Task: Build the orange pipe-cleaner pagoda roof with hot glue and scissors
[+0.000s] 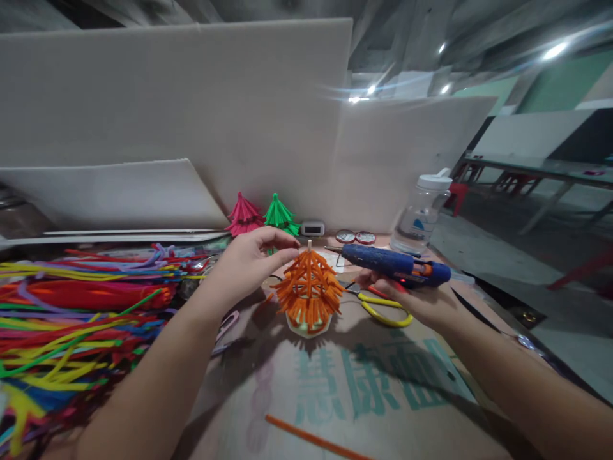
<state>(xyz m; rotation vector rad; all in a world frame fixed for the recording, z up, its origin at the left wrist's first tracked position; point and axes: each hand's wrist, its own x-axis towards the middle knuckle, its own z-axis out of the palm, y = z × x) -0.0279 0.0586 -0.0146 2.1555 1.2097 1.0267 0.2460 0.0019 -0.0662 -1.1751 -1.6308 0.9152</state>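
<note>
An orange pipe-cleaner tree [310, 291] with layered fringes stands upright on a pale base, a thin light stick poking out of its top. Close to that top on the left is my left hand [261, 255], thumb and fingertips near the stick; whether they touch it or pinch anything is unclear. My right hand [407, 297] grips a blue hot glue gun [387, 262], its nozzle pointing left towards the treetop, a small red light lit on its body. Yellow-handled scissors [385, 311] lie beneath the right hand. A loose orange pipe cleaner [316, 437] rests on the cardboard in front.
Bundles of coloured pipe cleaners [81, 319] cover the left side. Behind stand a pink tree [244, 214], a green tree [279, 214], a small digital display [312, 229] and white boards [191, 108]. A clear water bottle [419, 214] stands back right, near the table's edge.
</note>
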